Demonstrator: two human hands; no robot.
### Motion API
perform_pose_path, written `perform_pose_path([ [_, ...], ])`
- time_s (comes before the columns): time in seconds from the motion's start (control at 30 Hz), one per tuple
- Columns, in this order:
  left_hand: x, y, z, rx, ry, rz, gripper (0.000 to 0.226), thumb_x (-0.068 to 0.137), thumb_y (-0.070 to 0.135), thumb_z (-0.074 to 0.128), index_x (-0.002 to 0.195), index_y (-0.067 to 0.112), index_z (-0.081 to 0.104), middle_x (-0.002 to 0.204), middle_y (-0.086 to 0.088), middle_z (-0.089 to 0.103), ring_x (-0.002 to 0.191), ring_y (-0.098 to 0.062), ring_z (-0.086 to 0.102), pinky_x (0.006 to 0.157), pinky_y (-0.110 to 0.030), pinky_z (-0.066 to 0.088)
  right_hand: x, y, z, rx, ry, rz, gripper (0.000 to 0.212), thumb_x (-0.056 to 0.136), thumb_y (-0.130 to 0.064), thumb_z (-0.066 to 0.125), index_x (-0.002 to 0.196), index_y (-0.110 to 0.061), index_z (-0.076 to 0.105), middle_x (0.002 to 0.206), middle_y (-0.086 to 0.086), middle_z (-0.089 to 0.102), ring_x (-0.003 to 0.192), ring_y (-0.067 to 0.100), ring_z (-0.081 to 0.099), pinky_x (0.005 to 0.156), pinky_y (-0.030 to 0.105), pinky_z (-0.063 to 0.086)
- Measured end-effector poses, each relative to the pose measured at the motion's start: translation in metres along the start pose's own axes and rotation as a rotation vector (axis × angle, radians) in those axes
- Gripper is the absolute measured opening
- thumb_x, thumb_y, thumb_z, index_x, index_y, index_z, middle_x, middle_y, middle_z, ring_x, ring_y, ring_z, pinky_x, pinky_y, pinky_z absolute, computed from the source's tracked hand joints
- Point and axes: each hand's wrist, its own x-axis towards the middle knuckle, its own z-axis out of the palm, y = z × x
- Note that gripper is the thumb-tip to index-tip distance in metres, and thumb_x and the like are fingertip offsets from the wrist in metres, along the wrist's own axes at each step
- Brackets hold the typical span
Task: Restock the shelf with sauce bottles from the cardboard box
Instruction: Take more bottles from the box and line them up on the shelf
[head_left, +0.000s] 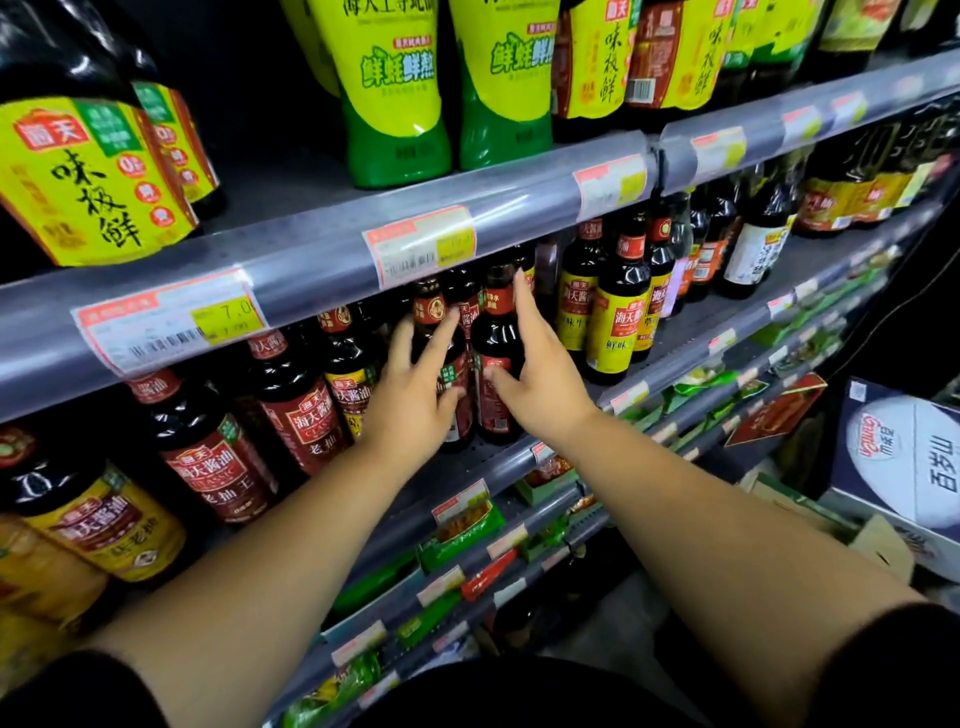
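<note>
Two dark sauce bottles with red labels stand side by side at the front of the middle shelf (498, 457). My left hand (415, 384) lies against the left bottle (451, 358), fingers spread up its neck and thumb across its label. The right bottle (497, 364) sits in the fork between thumb and forefinger of my right hand (543, 379); the thumb touches its label and the fingers point straight up beside it. Neither hand is wrapped around its bottle. No bottle is lifted off the shelf.
More red- and yellow-labelled soy sauce bottles (291, 410) fill the shelf on both sides. The upper shelf rail (322, 260) with price tags overhangs closely. Green squeeze bottles (395, 93) stand above. A blue-white carton (898, 457) sits at the right, snack packets (462, 525) on lower shelves.
</note>
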Motion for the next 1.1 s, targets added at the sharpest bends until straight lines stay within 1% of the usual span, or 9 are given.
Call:
perform_pose_path([
  [0.13, -0.009, 0.001, 0.008, 0.040, 0.021, 0.011, 0.089, 0.087, 0.019, 0.069, 0.153, 0.037, 0.012, 0.160, -0.011, 0.002, 0.120, -0.034, 0.054, 0.072, -0.031, 0.056, -0.011, 0.014, 0.011, -0.015, 0.000, 0.029, 0.099, 0.092, -0.010, 0.067, 0.159, -0.034, -0.002, 0.167, -0.012, 0.008, 0.149, -0.002, 0.008, 0.114, 0.021, 0.027],
  [0.2, -0.010, 0.000, 0.011, 0.038, 0.040, 0.000, 0.089, 0.088, 0.021, 0.068, 0.153, 0.036, 0.010, 0.160, -0.013, 0.001, 0.123, -0.036, 0.051, 0.073, -0.032, 0.054, -0.017, 0.017, 0.017, -0.004, -0.004, 0.090, 0.103, 0.092, -0.013, 0.069, 0.157, -0.042, -0.005, 0.166, -0.012, 0.011, 0.142, -0.009, 0.013, 0.108, 0.021, 0.031],
  [0.3, -0.012, -0.001, 0.016, 0.004, 0.045, -0.051, 0.097, 0.090, 0.026, 0.065, 0.150, 0.041, -0.010, 0.161, -0.013, 0.001, 0.123, -0.037, 0.052, 0.073, -0.038, 0.057, -0.022, 0.022, 0.024, 0.061, 0.013, 0.163, 0.108, 0.091, -0.013, 0.071, 0.154, -0.048, -0.009, 0.165, -0.013, 0.016, 0.143, 0.008, 0.032, 0.106, 0.032, 0.045],
  [0.43, -0.012, 0.000, 0.021, 0.000, 0.053, -0.107, 0.102, 0.090, 0.032, 0.063, 0.144, 0.048, -0.022, 0.152, -0.020, 0.020, 0.120, -0.036, 0.052, 0.077, -0.045, 0.056, -0.020, 0.025, 0.027, 0.050, 0.080, 0.209, 0.103, 0.087, -0.017, 0.076, 0.157, -0.039, 0.004, 0.160, -0.005, 0.026, 0.141, 0.009, 0.029, 0.104, 0.028, 0.038],
  [0.57, -0.012, 0.000, 0.023, 0.008, 0.065, -0.115, 0.104, 0.088, 0.037, 0.065, 0.143, 0.052, -0.022, 0.146, -0.021, 0.025, 0.109, -0.036, 0.057, 0.078, -0.042, 0.056, -0.015, 0.033, 0.025, 0.140, 0.080, 0.254, 0.116, 0.078, -0.024, 0.085, 0.156, -0.042, 0.001, 0.159, -0.005, 0.029, 0.147, 0.013, 0.030, 0.117, 0.041, 0.035],
  [0.67, -0.012, -0.006, 0.025, -0.062, 0.061, -0.086, 0.107, 0.086, 0.029, 0.070, 0.147, 0.045, -0.017, 0.147, -0.019, 0.025, 0.122, -0.034, 0.049, 0.092, -0.039, 0.048, -0.012, 0.036, 0.022, 0.175, -0.017, 0.241, 0.120, 0.078, -0.018, 0.082, 0.156, -0.044, -0.006, 0.159, -0.009, 0.033, 0.145, 0.008, 0.034, 0.114, 0.046, 0.040],
  [0.77, -0.013, -0.013, 0.029, -0.120, 0.046, -0.079, 0.106, 0.085, 0.020, 0.070, 0.149, 0.037, -0.013, 0.149, -0.016, 0.027, 0.128, -0.029, 0.042, 0.095, -0.033, 0.042, -0.010, 0.039, 0.025, 0.231, -0.025, 0.268, 0.116, 0.080, -0.014, 0.080, 0.157, -0.042, -0.002, 0.156, -0.012, 0.038, 0.142, 0.004, 0.037, 0.115, 0.043, 0.040],
  [0.93, -0.009, -0.010, 0.032, -0.031, 0.054, -0.076, 0.111, 0.082, 0.026, 0.074, 0.146, 0.042, -0.016, 0.142, -0.021, 0.030, 0.121, -0.035, 0.048, 0.088, -0.045, 0.053, -0.002, 0.041, 0.030, 0.202, 0.078, 0.320, 0.116, 0.064, -0.034, 0.091, 0.153, -0.039, 0.017, 0.155, -0.008, 0.037, 0.145, 0.013, 0.033, 0.116, 0.050, 0.036],
  [1.1, -0.012, -0.006, 0.036, -0.034, 0.080, -0.072, 0.110, 0.083, 0.021, 0.073, 0.145, 0.043, -0.014, 0.143, -0.025, 0.029, 0.125, -0.039, 0.045, 0.095, -0.049, 0.050, -0.007, 0.042, 0.024, 0.244, -0.034, 0.260, 0.115, 0.077, -0.016, 0.078, 0.154, -0.048, -0.001, 0.160, -0.008, 0.031, 0.148, 0.009, 0.030, 0.117, 0.047, 0.035],
])
